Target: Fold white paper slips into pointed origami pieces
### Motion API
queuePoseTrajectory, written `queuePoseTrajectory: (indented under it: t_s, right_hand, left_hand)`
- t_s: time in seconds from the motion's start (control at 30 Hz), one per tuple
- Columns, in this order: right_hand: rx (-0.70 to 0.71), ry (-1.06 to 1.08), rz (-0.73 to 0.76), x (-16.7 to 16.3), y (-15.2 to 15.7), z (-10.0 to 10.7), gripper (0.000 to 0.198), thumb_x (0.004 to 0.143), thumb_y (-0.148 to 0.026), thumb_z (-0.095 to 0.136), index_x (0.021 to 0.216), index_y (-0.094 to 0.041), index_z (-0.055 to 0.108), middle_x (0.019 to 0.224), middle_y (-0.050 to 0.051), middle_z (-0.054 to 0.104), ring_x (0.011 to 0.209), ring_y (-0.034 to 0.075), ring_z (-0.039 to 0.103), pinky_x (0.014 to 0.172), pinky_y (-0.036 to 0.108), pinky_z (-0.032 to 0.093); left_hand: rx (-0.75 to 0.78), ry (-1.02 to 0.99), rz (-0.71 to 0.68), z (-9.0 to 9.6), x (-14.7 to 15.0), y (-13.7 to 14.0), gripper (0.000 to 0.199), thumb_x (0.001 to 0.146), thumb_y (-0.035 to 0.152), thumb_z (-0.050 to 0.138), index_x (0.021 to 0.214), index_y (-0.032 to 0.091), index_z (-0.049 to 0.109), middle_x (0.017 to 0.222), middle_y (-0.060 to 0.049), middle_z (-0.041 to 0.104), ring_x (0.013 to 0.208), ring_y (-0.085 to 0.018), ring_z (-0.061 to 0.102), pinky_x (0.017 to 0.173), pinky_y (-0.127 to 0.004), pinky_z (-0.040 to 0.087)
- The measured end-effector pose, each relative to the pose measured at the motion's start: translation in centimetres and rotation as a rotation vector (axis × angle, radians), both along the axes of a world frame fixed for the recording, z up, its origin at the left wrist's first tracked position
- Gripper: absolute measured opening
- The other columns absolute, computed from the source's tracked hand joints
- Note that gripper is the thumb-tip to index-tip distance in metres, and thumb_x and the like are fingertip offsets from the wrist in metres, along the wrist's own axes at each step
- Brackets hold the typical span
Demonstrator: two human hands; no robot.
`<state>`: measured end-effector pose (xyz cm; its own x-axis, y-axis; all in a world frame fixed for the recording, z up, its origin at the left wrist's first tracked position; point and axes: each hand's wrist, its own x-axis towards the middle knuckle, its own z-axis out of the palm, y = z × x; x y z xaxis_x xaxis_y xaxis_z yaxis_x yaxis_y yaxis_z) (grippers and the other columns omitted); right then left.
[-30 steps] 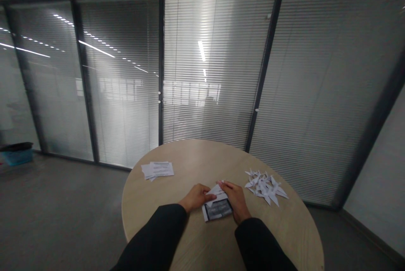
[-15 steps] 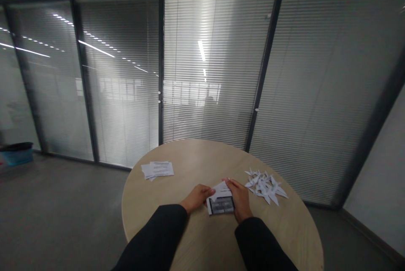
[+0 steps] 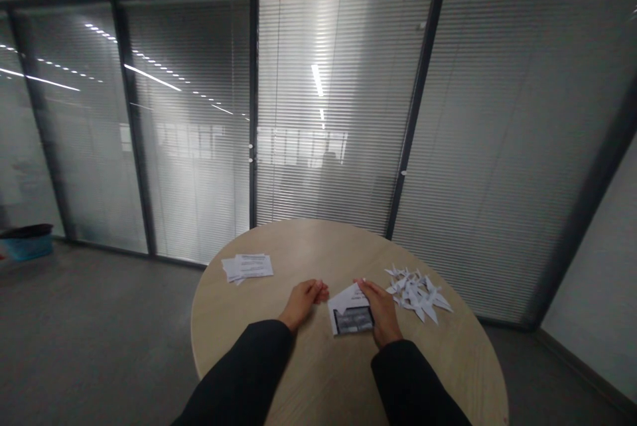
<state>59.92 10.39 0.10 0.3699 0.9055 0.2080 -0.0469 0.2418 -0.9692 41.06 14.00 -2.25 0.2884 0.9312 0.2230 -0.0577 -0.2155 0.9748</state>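
My right hand (image 3: 382, 313) grips a partly folded sheet of paper (image 3: 343, 320) by its right side, thumb on top. The paper has a printed dark picture on its lower part and a white flap with text folded down at its upper edge. To the left of the paper is my left hand (image 3: 302, 301), its fingers curled together, apart from the sheet and with nothing visible in them. Just right of my right hand lies a pile of folded white paper cranes (image 3: 418, 292) with pointed tips.
A small stack of printed paper sheets (image 3: 253, 265) lies at the left of the round wooden table (image 3: 318, 240). Behind the table stands a glass partition with blinds (image 3: 323, 101). A blue basket with a black liner (image 3: 27, 245) sits on the floor at far left.
My left hand has let go of the paper and drawn away to the left and slightly up. The paper, still in my right hand, has shifted slightly right.
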Motion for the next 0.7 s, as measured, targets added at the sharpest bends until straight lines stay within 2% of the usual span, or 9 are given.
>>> queuePoseTrajectory:
  t_s: [0.07, 0.13, 0.3, 0.47, 0.6, 0.7]
  right_hand:
    - [-0.022, -0.065, 0.109, -0.8, -0.5, 0.4, 0.041, 0.056, -0.049, 0.075, 0.075, -0.013, 0.073, 0.062, 0.003, 0.067, 0.063, 0.022, 0.061, 0.055, 0.028, 0.044]
    - [-0.023, -0.113, 0.178, -1.5, -0.8, 0.7, 0.043, 0.057, -0.053, 0.073, 0.072, -0.012, 0.073, 0.058, 0.002, 0.065, 0.061, 0.021, 0.059, 0.054, 0.027, 0.042]
    - [0.025, -0.244, 0.31, -2.5, -0.9, 0.4, 0.045, 0.063, -0.056, 0.067, 0.069, -0.012, 0.07, 0.055, 0.001, 0.06, 0.057, 0.017, 0.054, 0.052, 0.024, 0.039]
    - [0.063, -0.414, 0.323, -2.9, -0.7, 0.0, 0.041, 0.067, -0.055, 0.065, 0.064, -0.014, 0.07, 0.055, 0.001, 0.059, 0.058, 0.016, 0.054, 0.053, 0.024, 0.038]
    - [0.103, -0.453, 0.309, -3.0, -0.7, 0.0, 0.04, 0.069, -0.054, 0.062, 0.067, -0.014, 0.07, 0.062, 0.003, 0.064, 0.062, 0.018, 0.057, 0.057, 0.025, 0.04]
    - [0.109, -0.491, 0.269, -3.1, -0.8, -0.1, 0.038, 0.07, -0.052, 0.061, 0.071, -0.015, 0.071, 0.067, 0.005, 0.067, 0.063, 0.02, 0.059, 0.057, 0.027, 0.042]
  left_hand:
    - [0.03, 0.009, 0.013, 0.3, 0.0, -0.2, 0.066, 0.068, 0.071, 0.052, 0.094, 0.01, 0.063, 0.089, -0.014, 0.069, 0.08, -0.02, 0.063, 0.074, -0.034, 0.047]
    - [-0.001, -0.012, -0.032, 0.6, 0.2, -0.6, 0.067, 0.067, 0.069, 0.056, 0.101, 0.012, 0.06, 0.094, -0.014, 0.067, 0.085, -0.021, 0.063, 0.072, -0.033, 0.048]
    - [-0.087, -0.112, -0.184, 0.7, 0.8, -1.3, 0.068, 0.059, 0.051, 0.076, 0.11, 0.013, 0.054, 0.083, -0.008, 0.067, 0.076, -0.018, 0.063, 0.069, -0.03, 0.046]
    - [-0.138, -0.211, -0.286, 0.4, 0.8, -1.5, 0.076, 0.049, 0.032, 0.086, 0.116, 0.016, 0.051, 0.08, -0.005, 0.068, 0.074, -0.018, 0.064, 0.076, -0.032, 0.045]
    - [-0.188, -0.155, -0.32, 0.2, 0.7, -1.7, 0.085, 0.05, 0.029, 0.085, 0.124, 0.017, 0.046, 0.077, -0.003, 0.068, 0.066, -0.017, 0.063, 0.068, -0.03, 0.046]
    - [-0.162, -0.054, -0.273, 0.1, 0.7, -1.6, 0.074, 0.053, 0.03, 0.082, 0.12, 0.016, 0.053, 0.073, -0.003, 0.068, 0.057, -0.015, 0.06, 0.058, -0.026, 0.044]
